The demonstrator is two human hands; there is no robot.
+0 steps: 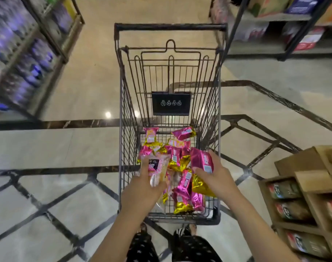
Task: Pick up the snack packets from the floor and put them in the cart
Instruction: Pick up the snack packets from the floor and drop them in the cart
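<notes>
Cart (122,110) of pink-gold packets (184,133), left grip (142,188) clutching pale packet (157,167), right grip (214,176) round pink packet (201,159) — shelves (25,53) blurred

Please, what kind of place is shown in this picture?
Most likely a supermarket or grocery shop aisle. A wire shopping cart holds pink snack packets, and shelves stocked with packaged goods stand on both sides of the polished tiled floor.

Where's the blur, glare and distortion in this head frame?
Head view: motion blur smears the left shelf of purple packs; two small glare spots on the glossy tiled floor; wide-angle bowing toward the edges; pink-and-gold foil snack packets in the black wire cart are fairly sharp.
</notes>
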